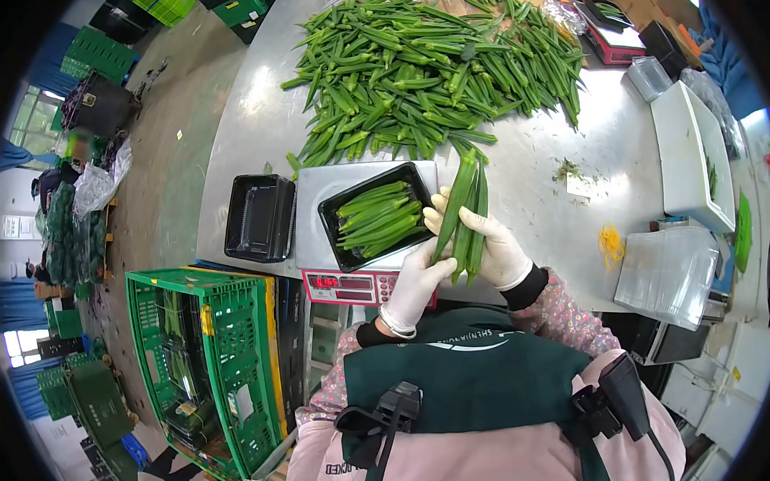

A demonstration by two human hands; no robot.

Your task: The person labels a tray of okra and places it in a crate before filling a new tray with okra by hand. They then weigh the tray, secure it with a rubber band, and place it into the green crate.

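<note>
Several long okra pods (468,205) are held upright in a loose bunch between my white-gloved hands, just right of the scale. My left hand (410,285) grips them near their lower ends. My right hand (498,250) closes round them from the right side, its thumb across the pods. Beside the hands, a black tray (324,216) with a row of okra (377,219) rests at an angle on the scale (310,186). Red digits glow on the scale's display (340,283), but I cannot read them surely.
A large okra heap (410,70) covers the back of the metal table (254,97). Stacked empty black trays (260,218) stand left of the scale. At the right are clear plastic lids (669,274), yellow rubber bands (610,245) and a white bin (694,151). A green crate (199,361) stands lower left.
</note>
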